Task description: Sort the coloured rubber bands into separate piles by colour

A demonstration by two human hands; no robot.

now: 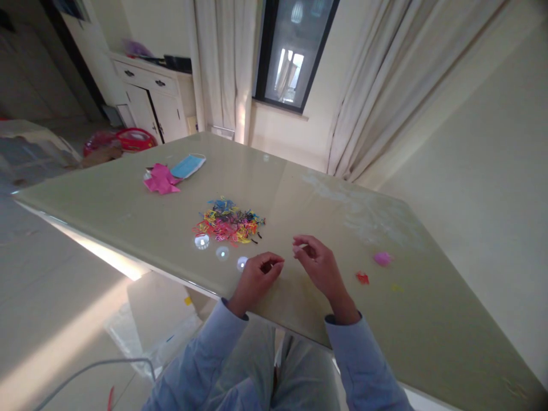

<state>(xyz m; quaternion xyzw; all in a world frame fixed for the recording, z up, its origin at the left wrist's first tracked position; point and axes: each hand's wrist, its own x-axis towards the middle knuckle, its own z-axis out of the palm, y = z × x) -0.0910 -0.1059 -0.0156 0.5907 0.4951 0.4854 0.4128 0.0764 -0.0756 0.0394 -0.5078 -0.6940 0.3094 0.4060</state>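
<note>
At centre frame, left of the middle: loose pile of small coloured bands (229,222) on the table (295,194), up and left of both hands, the left one nearer.
Pile spreads wider than deep, long axis roughly across the frame; single bands lie every which way. Left hand (257,281), just below the pile's right end, apart from it, fingers loosely curled, thumb close to fingertips. Right hand (320,268) farther right, fingers bent, thumb near forefinger; a gap separates the hands. Whether either pinches a band, cannot tell. Small red cluster (362,278) lies right of the right hand, not touching.
</note>
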